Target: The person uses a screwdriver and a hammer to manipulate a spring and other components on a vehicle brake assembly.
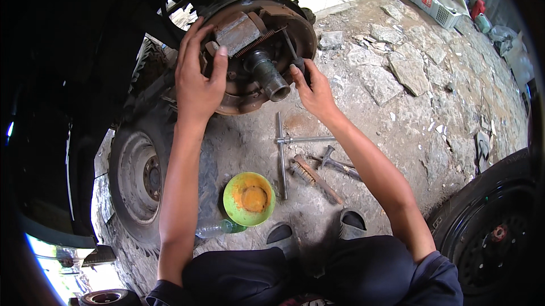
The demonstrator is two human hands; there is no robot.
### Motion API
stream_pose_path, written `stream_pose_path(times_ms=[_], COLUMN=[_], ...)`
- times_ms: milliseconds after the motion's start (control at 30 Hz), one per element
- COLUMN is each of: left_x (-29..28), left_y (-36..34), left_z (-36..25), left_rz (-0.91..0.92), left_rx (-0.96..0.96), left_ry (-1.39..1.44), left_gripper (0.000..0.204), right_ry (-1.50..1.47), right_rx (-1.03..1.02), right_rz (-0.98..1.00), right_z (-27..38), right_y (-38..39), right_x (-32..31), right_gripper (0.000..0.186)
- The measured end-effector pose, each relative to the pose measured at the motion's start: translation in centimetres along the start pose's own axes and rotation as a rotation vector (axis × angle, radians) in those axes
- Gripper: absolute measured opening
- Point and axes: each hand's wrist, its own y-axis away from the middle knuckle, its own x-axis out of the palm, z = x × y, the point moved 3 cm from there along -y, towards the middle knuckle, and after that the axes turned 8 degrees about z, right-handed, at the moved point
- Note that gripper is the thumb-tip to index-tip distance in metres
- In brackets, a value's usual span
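A rusty drum brake assembly (305, 28) stands in front of me, with its round backing plate, a grey metal block (238, 32), a coil spring (255, 44) and a hollow axle tube (269, 79) jutting toward me. Around its left side my left hand (198, 82) is gripping, fingers at the outer edge and thumb by the block. My right hand (314, 90) closes on the dark handle of a screwdriver (292, 47). The screwdriver's shaft points up and left, its tip near the spring's right end. Exact contact of the tip is too small to tell.
Below the brake lie a cross wrench (282, 158), a wire brush (318, 180) and a hammer (338, 164). A yellow-green bowl (230, 195) sits beside a plastic bottle (213, 229). A wheel (133, 175) leans left; another tyre (482, 221) is at right. Broken stone slabs (409, 73) cover the ground.
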Motion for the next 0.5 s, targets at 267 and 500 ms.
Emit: stream_pose_path(times_ms=[267,500], left_x=[0.0,0.6], left_y=[-0.2,-0.1], left_z=[0.3,1.8], left_rz=[0.004,-0.018], left_rx=[-0.018,-0.093], left_ry=[0.176,0.578], left_gripper=[0.042,0.054], right_ry=[-0.039,-0.032], right_rx=[-0.052,-0.116], right_rz=[0.026,-0.022], right_z=[-0.1,-0.5], right_y=[-1.1,-1.4], right_x=[0.0,0.5], right_gripper=[0.024,0.02])
